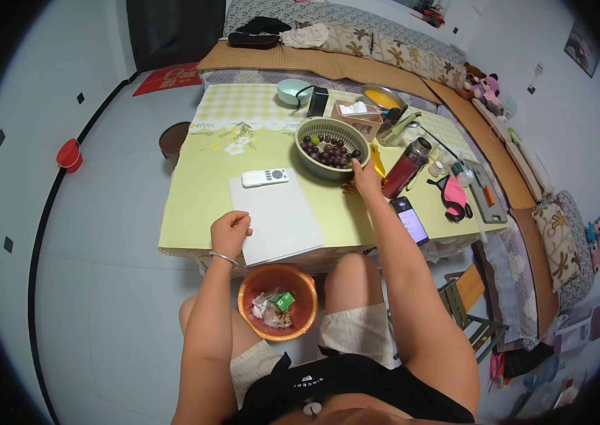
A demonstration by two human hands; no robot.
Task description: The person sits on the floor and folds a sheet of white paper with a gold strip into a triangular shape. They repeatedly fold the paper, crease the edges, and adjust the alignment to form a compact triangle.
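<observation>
On the floor at far left we see a red bucket (68,157). Our left hand (230,232) is by the left edge of a white sheet (280,219), fingers curled inward; we cannot tell whether they close on anything. A white remote (266,178) lies on the sheet's far end; nearer us, an orange bin (301,292) holds litter. Farther right, dark grapes (329,151) sit in a green colander (316,168). Our right hand (366,177) reaches its right rim; we cannot tell whether the fingertips clamp a grape. Rightward stand a red thermos (406,168), then a phone (410,222) lying flat.
</observation>
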